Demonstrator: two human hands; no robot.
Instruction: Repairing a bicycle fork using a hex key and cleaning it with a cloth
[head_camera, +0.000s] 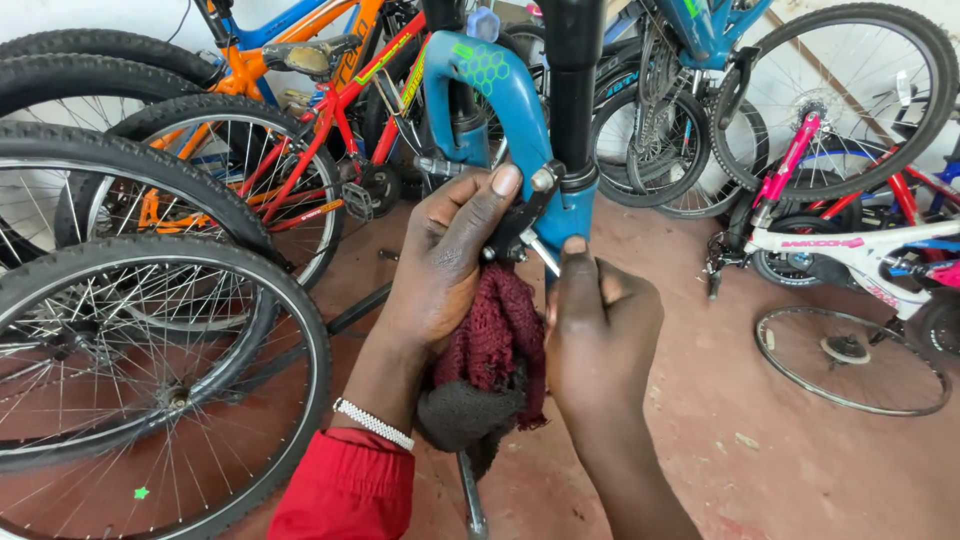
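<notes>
A blue bicycle fork (497, 92) with black stanchions stands upright at the centre of the view. A black brake arm (520, 222) is mounted on its lower leg. My left hand (447, 262) grips that brake arm, thumb tip up by its bolt, and also holds a dark red and black knitted rag (487, 365) that hangs below the palm. My right hand (597, 335) is closed around a thin metal tool (545, 257) whose tip meets the brake arm from below right. A red sleeve and a white beaded bracelet show on my left wrist.
Several bicycles crowd the back: orange and red frames (330, 110) on the left, a blue one at upper right, a white and pink one (850, 245) on the right. Large spoked wheels (150, 370) fill the left. A bare rim (850, 360) lies on the reddish floor.
</notes>
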